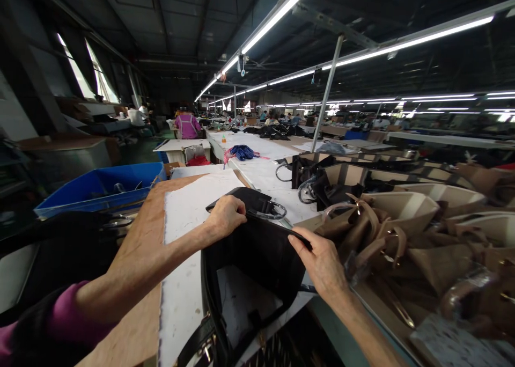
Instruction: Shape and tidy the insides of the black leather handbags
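Observation:
A black bag (261, 254) stands with its mouth open toward me at the table's near edge. My left hand (227, 215) pinches the bag's upper rim at its far left part. On the rim's right side, my right hand (319, 257) grips the edge between thumb and fingers. Between the hands, a ring-shaped handle in clear wrap (273, 210) lies beyond the rim. A black strap with metal fittings (199, 340) hangs at the bag's near left. Pale material shows inside the bag.
White sheeting (181, 217) covers part of a wooden table (140, 243). Many tan and brown bags (426, 249) are piled at right. A blue bin (100, 184) and black bags (68, 254) are at left. A person in purple (187, 125) sits farther back.

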`<action>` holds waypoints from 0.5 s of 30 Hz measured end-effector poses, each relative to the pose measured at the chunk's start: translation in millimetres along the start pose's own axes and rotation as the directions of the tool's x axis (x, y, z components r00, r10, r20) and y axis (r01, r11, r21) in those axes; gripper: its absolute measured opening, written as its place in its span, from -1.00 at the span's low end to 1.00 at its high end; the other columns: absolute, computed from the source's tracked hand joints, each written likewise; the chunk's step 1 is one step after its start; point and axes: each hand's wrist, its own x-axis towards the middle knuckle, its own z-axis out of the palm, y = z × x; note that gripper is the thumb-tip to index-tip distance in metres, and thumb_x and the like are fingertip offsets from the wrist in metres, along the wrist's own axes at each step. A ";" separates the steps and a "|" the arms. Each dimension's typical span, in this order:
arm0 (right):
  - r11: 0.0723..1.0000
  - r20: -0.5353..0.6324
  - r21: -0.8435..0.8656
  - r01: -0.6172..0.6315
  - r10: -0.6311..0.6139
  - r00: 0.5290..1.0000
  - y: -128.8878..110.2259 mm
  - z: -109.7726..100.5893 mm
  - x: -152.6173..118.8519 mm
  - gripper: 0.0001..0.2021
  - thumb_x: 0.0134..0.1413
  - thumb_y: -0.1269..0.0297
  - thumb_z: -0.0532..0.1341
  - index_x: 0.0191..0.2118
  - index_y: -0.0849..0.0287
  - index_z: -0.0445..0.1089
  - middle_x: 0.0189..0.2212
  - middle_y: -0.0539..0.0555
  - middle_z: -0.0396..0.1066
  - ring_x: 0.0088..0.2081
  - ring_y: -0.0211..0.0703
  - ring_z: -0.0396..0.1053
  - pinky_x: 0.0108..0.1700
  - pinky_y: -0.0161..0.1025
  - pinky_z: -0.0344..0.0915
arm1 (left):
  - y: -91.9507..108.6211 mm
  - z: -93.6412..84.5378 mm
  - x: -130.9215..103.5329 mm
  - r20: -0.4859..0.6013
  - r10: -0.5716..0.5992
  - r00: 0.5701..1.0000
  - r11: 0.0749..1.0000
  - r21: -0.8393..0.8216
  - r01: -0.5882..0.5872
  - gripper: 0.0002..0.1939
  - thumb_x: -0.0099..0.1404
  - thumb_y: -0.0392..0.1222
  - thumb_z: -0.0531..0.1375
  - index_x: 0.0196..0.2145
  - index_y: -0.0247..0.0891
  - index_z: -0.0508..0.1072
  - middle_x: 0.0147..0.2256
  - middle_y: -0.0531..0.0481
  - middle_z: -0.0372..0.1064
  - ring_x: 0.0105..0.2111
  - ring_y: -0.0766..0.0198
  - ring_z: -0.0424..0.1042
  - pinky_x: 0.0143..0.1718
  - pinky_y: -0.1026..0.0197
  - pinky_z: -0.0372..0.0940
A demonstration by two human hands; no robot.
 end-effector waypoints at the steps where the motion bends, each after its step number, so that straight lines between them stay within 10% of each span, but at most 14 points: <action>1: 1.000 -0.005 -0.014 0.010 -0.011 1.000 -0.2 -0.3 0.3 -0.69 0.05 0.08 0.06 -0.20 0.10 0.42 -0.41 0.05 0.46 -0.37 -0.12 0.36 -0.25 -0.26 0.23 | 0.1 -0.3 -0.7 -0.002 0.007 1.000 1.000 -0.013 -0.007 -0.91 -0.05 -0.32 0.13 -0.58 -0.29 0.44 -0.65 0.11 0.25 -0.56 0.34 0.25 -0.54 0.33 0.07; 8: 0.996 0.013 -0.083 -0.012 0.013 1.000 -2.4 -2.9 0.3 -0.70 0.07 0.06 0.04 -0.26 0.09 0.42 -0.53 0.01 0.42 -0.46 -0.16 0.34 -0.35 -0.30 0.19 | 2.1 -1.5 -3.1 -0.018 0.026 1.000 0.999 -0.028 -0.026 -0.90 -0.06 -0.34 0.12 -0.60 -0.31 0.44 -0.68 0.11 0.22 -0.59 0.37 0.21 -0.54 0.33 0.06; 15: 0.878 0.005 -0.434 0.201 -0.220 0.975 -19.5 -2.1 7.6 -0.74 0.13 0.17 0.04 -0.45 0.11 0.38 -0.49 0.04 0.41 -0.44 -0.18 0.31 -0.41 -0.27 0.07 | 4.6 0.2 -2.4 -0.012 -0.006 1.000 1.000 -0.024 0.006 -0.88 -0.06 -0.35 0.12 -0.59 -0.32 0.47 -0.68 0.10 0.23 -0.58 0.36 0.22 -0.54 0.32 0.08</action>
